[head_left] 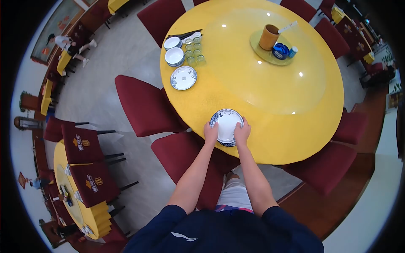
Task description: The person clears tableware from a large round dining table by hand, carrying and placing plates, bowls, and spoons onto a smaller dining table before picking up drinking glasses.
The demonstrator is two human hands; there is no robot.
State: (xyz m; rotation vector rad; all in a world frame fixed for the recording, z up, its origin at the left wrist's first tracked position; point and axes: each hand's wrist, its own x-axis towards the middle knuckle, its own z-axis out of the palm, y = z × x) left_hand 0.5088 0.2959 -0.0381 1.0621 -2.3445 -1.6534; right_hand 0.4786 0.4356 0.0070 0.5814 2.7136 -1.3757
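A round white blue-patterned plate is clamped between left hand and right hand. A round yellow-clothed table is seen beneath.

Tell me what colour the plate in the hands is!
The plate is white, patterned blue near its rim; head view.

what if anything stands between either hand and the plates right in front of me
Nothing visible does: your left hand and right hand directly hold opposite sides of the plates, thumbs at the rim.

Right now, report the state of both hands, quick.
Left hand: closed, holding the left edge of the nearer patterned plate.
Right hand: closed, holding that plate's right edge.
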